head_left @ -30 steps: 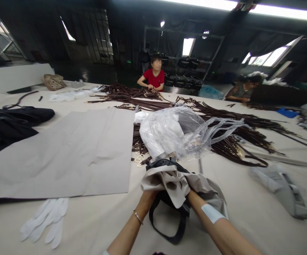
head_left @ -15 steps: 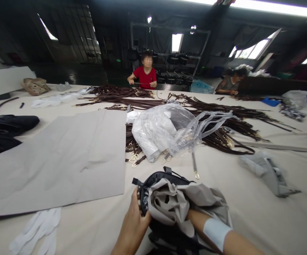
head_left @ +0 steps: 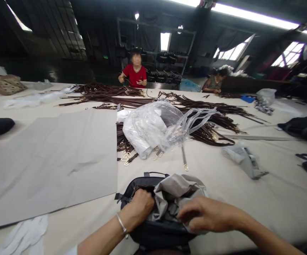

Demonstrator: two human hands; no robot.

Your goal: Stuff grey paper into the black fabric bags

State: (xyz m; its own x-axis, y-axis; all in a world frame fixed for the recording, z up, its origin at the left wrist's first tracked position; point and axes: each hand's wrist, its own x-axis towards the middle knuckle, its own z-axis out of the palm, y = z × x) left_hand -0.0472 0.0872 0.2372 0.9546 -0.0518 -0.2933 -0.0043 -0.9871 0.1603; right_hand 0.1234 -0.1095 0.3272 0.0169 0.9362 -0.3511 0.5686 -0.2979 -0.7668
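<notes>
A black bag [head_left: 161, 232] stands at the near edge of the table with its top unzipped. Crumpled grey lining [head_left: 180, 187] bulges out of its opening. My left hand [head_left: 141, 203], a bracelet at the wrist, reaches into the left part of the opening; its fingers are hidden inside. Over the right side, my right hand [head_left: 202, 214] is at the lining, fingers curved and thumb apart from them, somewhat blurred. Whether its fingertips touch the cloth, I cannot tell.
Beyond the bag, a clear plastic bag [head_left: 145, 127] lies on dark brown straps [head_left: 212, 138] with gold clasps. Grey sheet material [head_left: 71, 163] is at left, white gloves [head_left: 26, 233] below it. A tape dispenser [head_left: 249, 163] stands at right. Two people sit across the table.
My left hand has gone from the bag's left rim into its opening. My right hand, earlier hidden inside the lining, is now out above it. The view has shifted right.
</notes>
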